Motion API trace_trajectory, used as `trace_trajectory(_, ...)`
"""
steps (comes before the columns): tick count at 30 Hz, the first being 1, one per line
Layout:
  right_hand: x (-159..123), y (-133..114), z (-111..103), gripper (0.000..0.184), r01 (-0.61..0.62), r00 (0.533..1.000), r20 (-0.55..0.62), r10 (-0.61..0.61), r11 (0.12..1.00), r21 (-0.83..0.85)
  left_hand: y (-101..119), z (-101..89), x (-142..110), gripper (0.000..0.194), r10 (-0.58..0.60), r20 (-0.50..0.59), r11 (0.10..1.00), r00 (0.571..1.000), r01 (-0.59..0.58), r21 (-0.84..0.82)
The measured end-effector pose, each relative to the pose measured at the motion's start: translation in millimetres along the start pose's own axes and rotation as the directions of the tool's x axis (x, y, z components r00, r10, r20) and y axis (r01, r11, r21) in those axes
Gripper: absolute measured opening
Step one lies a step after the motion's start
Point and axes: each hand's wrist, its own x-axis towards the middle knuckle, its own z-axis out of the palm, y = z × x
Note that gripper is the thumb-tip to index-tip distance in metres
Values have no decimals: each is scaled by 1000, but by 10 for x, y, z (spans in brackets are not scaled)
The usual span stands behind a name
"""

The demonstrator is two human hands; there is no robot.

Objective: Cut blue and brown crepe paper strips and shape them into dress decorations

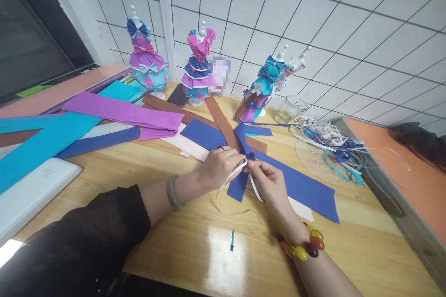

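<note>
Close together over the middle of the table, my two hands pinch a narrow white ribbon around a small gathered dark blue piece. My left hand, with a bangle at the wrist, is closed on one side of the ribbon. On the other side, the thumb and fingers of my right hand are pressed together on it. A loose ribbon end curls down onto the wood. Wide blue strips lie crossed beneath and behind my hands. My fingers partly hide the gathered piece.
Several small dress forms in ruffled dresses stand along the tiled wall. Purple, turquoise and brown strips spread leftward. A phone, a glass, a ribbon pile and a white box sit around the table.
</note>
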Motion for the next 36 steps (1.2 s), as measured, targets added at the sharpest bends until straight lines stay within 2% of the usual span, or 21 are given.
trace_trajectory(11, 1, 31, -27, 18, 63, 998, -18, -64, 997, -47, 3, -29, 6, 22, -6, 43, 999, 999, 4, 32)
trace_trajectory(16, 2, 24, -15, 12, 148, 988, -44, -150, 988, -52, 4, -35, 2, 23, 14, 81, 998, 997, -19, 59)
trace_trajectory(19, -6, 8, -17, 12, 144, 989, -37, -146, 989, -45, -9, -37, -12, 21, -11, 106, 998, 994, 4, 67)
trace_trajectory(21, -9, 3, -22, 13, 134, 990, -28, -135, 990, -40, -19, -29, -16, 19, -43, 104, 999, 994, 44, -5)
trace_trajectory(23, -7, 6, -29, 13, 132, 991, -20, -133, 990, -41, -28, 0, -13, 19, -126, 84, 976, 988, 139, -169)
trace_trajectory(25, 0, 14, -35, 14, 144, 989, -18, -145, 989, -45, -33, 52, -2, 20, -274, 98, 881, 957, 291, -373)
trace_trajectory(27, 7, 25, -42, 14, 166, 986, -5, -167, 985, -56, -36, 113, 11, 22, -408, 180, 717, 895, 436, -544)
trace_trajectory(29, 12, 34, -47, 14, 190, 982, 15, -190, 979, -71, -37, 161, 22, 25, -469, 279, 552, 838, 525, -648)
trace_trajectory(31, 13, 39, -52, 14, 200, 980, 18, -199, 976, -89, -35, 183, 29, 28, -488, 340, 433, 804, 561, -706)
trace_trajectory(33, 10, 40, -56, 15, 184, 983, 6, -184, 978, -100, -32, 184, 32, 29, -496, 369, 366, 786, 574, -733)
trace_trajectory(36, 7, 39, -59, 19, 147, 989, 2, -148, 983, -109, -28, 171, 33, 30, -494, 380, 341, 782, 576, -742)
